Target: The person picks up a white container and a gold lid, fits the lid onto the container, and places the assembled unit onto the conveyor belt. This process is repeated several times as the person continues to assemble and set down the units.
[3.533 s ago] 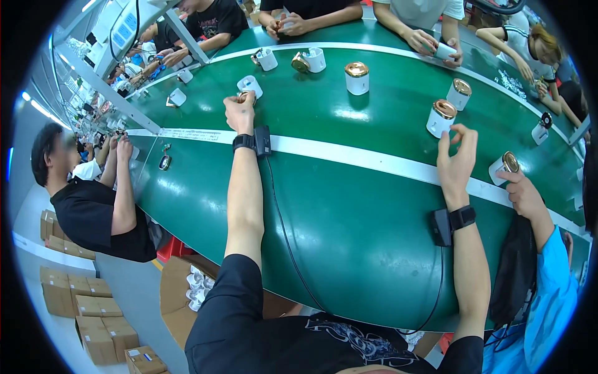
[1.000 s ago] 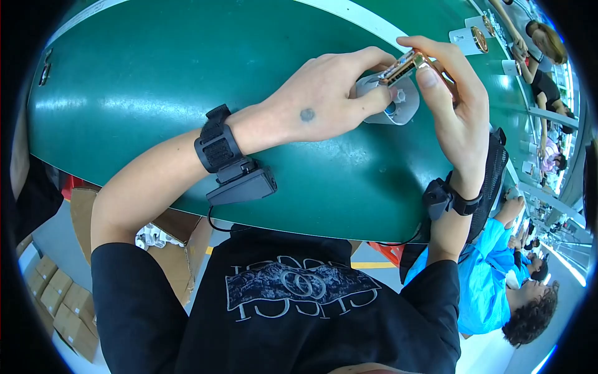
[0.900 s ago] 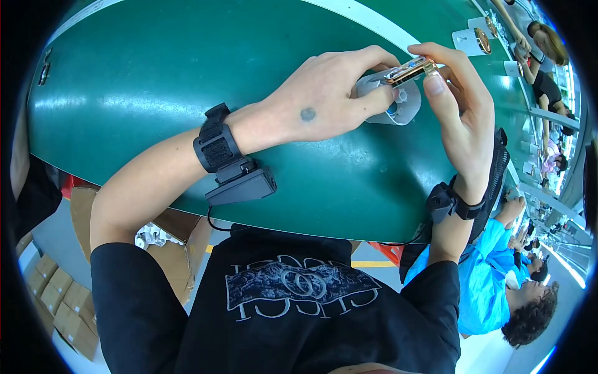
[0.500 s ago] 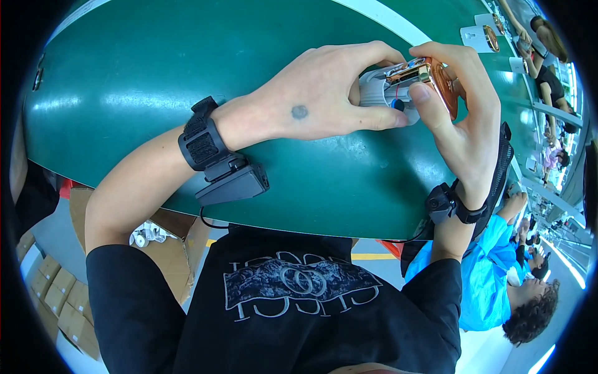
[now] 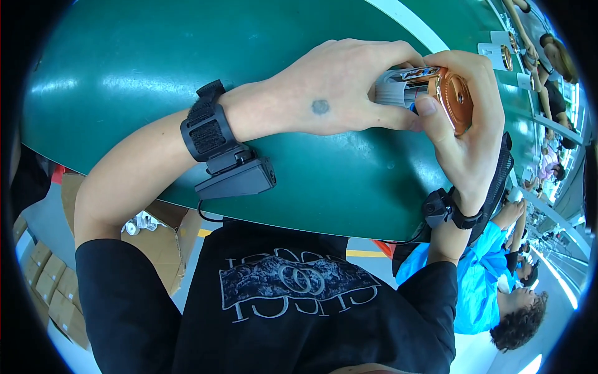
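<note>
Over the green table [image 5: 187, 75], my two hands hold one assembly from its opposite ends. My left hand [image 5: 330, 93] is closed around a light grey ribbed housing [image 5: 390, 93], thumb along its near side and fingers behind. My right hand [image 5: 470, 131] grips the shiny copper-coloured round cap [image 5: 459, 103], its thumb pressing the near edge. The cap's round face points right. Between the two pieces shows a narrow section with thin wires, and the parts seem to meet there. Much of the housing is hidden by my left fingers.
White cylinders with gold ends [image 5: 496, 57] stand at the far right of the table. Below the near edge, an open cardboard box [image 5: 156, 255] holds white parts. Stacked cartons [image 5: 53, 280] sit lower left. A person in blue [image 5: 479, 293] is at right.
The copper cap has turned so more of its round face shows, and it sits closer against the grey housing, covering more of the inner parts. My left hand has shifted right.
</note>
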A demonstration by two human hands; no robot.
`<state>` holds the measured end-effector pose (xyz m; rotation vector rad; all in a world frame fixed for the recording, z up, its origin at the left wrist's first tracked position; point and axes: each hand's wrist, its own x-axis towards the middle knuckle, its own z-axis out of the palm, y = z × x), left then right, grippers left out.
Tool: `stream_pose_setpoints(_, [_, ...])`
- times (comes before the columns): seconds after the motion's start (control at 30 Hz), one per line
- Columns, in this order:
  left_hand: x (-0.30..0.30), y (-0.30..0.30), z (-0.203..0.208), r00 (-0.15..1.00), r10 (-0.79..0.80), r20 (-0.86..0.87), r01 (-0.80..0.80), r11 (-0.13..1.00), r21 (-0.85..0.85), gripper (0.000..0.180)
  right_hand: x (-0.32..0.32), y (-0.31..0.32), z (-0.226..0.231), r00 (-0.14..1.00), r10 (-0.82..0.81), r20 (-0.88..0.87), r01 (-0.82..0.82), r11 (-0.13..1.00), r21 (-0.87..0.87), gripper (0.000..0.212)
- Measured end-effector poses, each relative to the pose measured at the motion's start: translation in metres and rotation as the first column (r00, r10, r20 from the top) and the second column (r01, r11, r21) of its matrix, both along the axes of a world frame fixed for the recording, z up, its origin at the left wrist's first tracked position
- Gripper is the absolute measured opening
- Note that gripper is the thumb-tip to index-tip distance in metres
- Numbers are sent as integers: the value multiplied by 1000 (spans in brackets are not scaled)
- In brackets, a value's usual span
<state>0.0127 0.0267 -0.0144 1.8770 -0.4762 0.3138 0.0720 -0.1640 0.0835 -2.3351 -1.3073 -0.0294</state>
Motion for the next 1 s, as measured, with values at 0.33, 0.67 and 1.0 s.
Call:
stream_pose_setpoints(0.33, [3,9,7,990,-47,-130,51,998,29,58,-3,3,-2,999,7,-36,-12,990,-142,50])
stream_pose_setpoints(0.67, [7,10,26,867,-192,-460,-44,891,-453,62,21,4,-43,989,119,89,-137,963,232,72])
stream_pose_setpoints(1.0, [0,-3,22,968,-101,-228,52,976,-211,78,21,3,-74,970,-74,-230,201,775,599,72])
